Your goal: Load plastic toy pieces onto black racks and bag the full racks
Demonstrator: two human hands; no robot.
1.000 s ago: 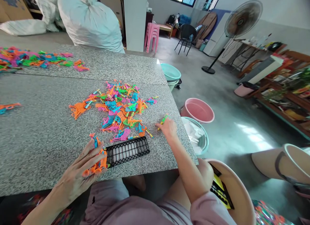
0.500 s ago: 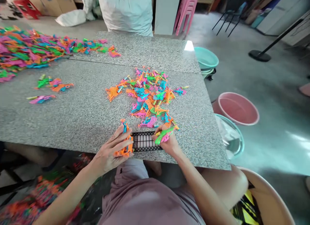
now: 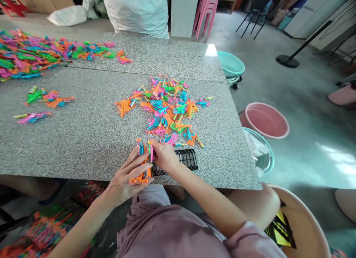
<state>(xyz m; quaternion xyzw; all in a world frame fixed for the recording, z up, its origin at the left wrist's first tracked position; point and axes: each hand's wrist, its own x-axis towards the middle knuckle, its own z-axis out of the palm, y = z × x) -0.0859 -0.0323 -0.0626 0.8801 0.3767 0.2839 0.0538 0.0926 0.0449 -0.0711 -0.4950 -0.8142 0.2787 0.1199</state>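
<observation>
My left hand [image 3: 130, 172] curls round a row of small plastic toy guns [image 3: 144, 166], mostly orange and blue with round orange ends. They stand at the left end of a black lattice tray [image 3: 189, 159] near the table's front edge. Against that row, my right hand [image 3: 166, 156] grips a pink and green plastic toy [image 3: 151, 152] with an orange round end. My right hand and wrist cover the middle of the tray. Just beyond the hands lies a loose pile of bright plastic toys [image 3: 169, 106], some with small striped tubes.
A larger toy heap [image 3: 27, 58] covers the far left of the speckled table [image 3: 91, 139], with a few toys [image 3: 50, 98] nearer. Pink [image 3: 267, 121] and turquoise basins [image 3: 230, 65] stand past the right edge. A round tub [image 3: 311, 228] is beside my leg.
My right hand has moved left along the tray, bringing the toy against the row in my left hand. The tray's right end now shows. The view has shifted slightly right.
</observation>
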